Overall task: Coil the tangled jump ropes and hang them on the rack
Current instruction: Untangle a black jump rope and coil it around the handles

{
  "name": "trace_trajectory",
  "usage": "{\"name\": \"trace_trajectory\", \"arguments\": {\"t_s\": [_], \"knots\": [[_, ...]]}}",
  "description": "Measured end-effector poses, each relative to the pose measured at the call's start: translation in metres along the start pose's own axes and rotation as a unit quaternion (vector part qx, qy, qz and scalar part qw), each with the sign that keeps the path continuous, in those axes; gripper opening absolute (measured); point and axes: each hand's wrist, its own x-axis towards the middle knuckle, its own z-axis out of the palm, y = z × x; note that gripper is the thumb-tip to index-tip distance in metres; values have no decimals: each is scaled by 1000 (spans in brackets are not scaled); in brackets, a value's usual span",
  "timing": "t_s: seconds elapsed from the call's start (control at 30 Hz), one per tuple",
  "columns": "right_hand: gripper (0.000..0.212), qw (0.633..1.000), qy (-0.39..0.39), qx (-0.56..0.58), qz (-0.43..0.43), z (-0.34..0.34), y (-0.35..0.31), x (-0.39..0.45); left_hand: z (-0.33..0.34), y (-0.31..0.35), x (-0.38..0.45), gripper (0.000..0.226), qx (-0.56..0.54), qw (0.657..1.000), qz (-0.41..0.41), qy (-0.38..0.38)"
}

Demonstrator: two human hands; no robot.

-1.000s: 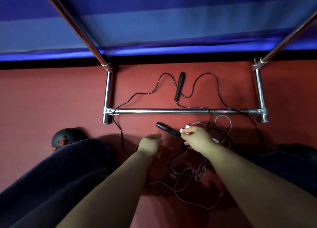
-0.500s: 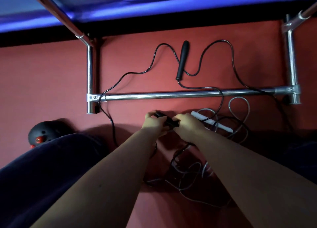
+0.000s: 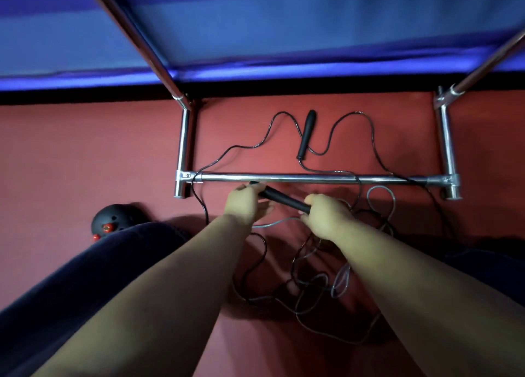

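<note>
A red floor (image 3: 85, 155) is seen below a blue wall, with the chrome rack (image 3: 312, 178) standing on it. Since a second ago the white handle has been let go and a black handle (image 3: 284, 201) has been lifted, now gripped at one end by the left hand (image 3: 247, 203) and at the other by the right hand (image 3: 326, 217), just before the rack's lower bar. Untangling can be judged barely begun. The black and clear ropes (image 3: 309, 286) lie knotted on the floor, the second black handle (image 3: 306, 134) beyond the bar.
</note>
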Motion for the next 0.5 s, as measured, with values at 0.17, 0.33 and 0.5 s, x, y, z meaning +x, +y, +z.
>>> {"name": "trace_trajectory", "arguments": {"t_s": [0.17, 0.33, 0.5], "knots": [[19, 995, 69, 69, -3, -42, -22, -47, -18, 54, -64, 14, -79, 995, 52, -16], [26, 985, 84, 146, -33, -86, -40, -117, -38, 87, -151, 15, -149, 983, 57, -96], [34, 938, 136, 311, -66, -127, -51, -219, -57, 91, -267, 10, -116, 973, 83, -181]]}}
